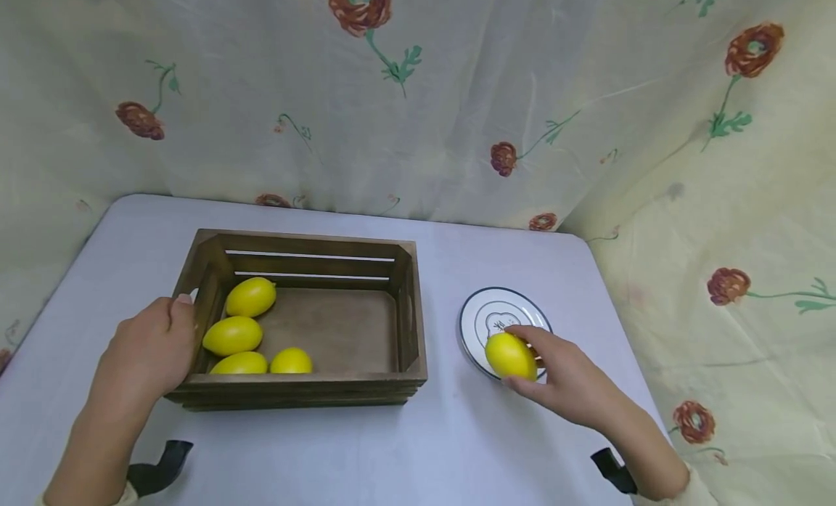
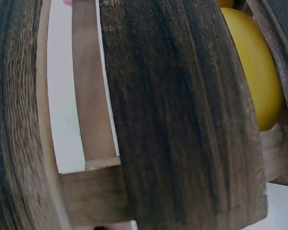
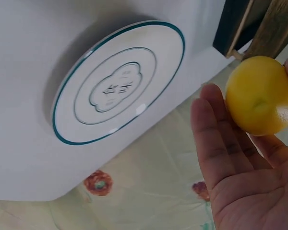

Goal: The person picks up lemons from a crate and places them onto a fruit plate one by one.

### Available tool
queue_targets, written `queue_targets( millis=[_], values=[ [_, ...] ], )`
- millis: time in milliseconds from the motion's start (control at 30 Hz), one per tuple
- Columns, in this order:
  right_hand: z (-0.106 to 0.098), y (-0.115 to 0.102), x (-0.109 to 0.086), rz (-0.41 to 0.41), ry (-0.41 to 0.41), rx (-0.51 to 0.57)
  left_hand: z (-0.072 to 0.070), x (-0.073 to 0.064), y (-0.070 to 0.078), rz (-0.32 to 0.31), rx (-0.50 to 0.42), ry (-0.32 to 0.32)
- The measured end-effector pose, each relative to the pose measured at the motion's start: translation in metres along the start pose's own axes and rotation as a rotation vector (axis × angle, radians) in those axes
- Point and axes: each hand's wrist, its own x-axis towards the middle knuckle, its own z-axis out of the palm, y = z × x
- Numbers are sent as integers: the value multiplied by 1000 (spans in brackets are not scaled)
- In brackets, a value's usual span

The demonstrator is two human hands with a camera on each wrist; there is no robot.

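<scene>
My right hand pinches a yellow lemon between thumb and fingertips, over the near edge of a white plate with a dark rim. In the right wrist view the lemon is held off the plate, whose printed centre shows bare. My left hand grips the left end of a brown wooden crate, thumb at its top edge; its other fingers are hidden. Several lemons lie in the crate's left half. Slats of the crate fill the left wrist view.
A white-covered table carries the crate on the left and the plate on the right. Floral cloth hangs behind the table and along its right side. The crate's floor shows through its open top.
</scene>
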Motion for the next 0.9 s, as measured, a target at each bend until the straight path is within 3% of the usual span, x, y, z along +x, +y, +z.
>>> queue_targets(
  millis=[267, 900],
  values=[
    [5, 18, 5, 48, 102, -89, 0, -1, -1, -10, 1, 0],
    [20, 49, 18, 231, 117, -94, 2, 0, -2, -2, -6, 23]
  ],
)
